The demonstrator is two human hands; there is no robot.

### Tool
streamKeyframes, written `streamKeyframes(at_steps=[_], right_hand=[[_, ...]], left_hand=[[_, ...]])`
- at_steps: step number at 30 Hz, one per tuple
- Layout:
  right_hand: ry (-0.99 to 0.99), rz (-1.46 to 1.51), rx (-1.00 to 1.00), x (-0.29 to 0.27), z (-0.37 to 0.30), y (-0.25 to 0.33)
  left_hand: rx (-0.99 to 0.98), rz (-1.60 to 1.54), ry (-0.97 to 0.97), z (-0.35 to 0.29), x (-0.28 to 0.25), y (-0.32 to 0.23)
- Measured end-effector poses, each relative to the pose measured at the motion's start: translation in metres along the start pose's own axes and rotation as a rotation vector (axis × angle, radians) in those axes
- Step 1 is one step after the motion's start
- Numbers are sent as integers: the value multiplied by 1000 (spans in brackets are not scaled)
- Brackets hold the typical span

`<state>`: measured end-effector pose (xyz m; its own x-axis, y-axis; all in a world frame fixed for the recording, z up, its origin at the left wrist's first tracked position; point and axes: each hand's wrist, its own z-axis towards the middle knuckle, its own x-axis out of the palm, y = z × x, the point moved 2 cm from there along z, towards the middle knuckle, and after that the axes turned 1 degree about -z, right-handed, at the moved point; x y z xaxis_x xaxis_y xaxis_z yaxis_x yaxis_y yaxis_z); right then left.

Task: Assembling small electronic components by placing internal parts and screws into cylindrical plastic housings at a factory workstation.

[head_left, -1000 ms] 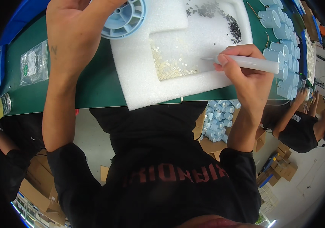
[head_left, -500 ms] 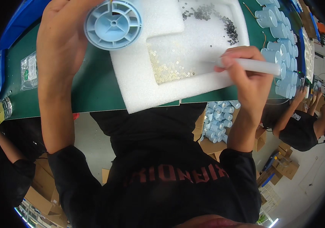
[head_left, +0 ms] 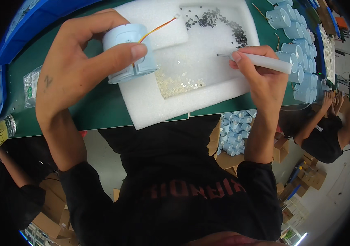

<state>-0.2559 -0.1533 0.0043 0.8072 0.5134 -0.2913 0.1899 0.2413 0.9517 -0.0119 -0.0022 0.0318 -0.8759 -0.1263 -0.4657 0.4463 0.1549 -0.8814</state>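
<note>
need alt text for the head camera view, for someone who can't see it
Seen from above, a person's left hand holds a pale blue plastic cylinder trailing red and yellow wires, while the right hand grips a white pen-shaped tool over a white foam tray holding small dark rings and pale washers on a green bench.

Left hand closed around a pale blue round housing with thin orange and yellow wires, raised above a white foam tray. Right hand gripping a white pen-like tool, tip over the tray. Small clear washers and dark rings scattered inside. More blue housings lined up on the green bench.
</note>
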Motion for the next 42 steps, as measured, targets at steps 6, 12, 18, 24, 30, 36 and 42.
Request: streamKeyframes(at_steps=[6,12,18,24,30,36,42], right_hand=[[142,106,113,2,2,10],[65,452,-264,21,-12,32],[-59,13,-551,42,-13,43],[-45,-14,-579,45,-9,37],[-19,-193,-685,56,-4,45],[-116,-365,-610,78,-7,43],[84,257,95,79,-7,46]], left_hand=[[86,-337,-264,6,-2,23],[145,-902,-374,15,17,23],[69,-1104,-279,14,21,25],[51,-1098,-262,13,24,23],[74,-1039,-331,14,23,20],[216,-659,-505,12,24,12],[294,-555,-484,7,12,3]])
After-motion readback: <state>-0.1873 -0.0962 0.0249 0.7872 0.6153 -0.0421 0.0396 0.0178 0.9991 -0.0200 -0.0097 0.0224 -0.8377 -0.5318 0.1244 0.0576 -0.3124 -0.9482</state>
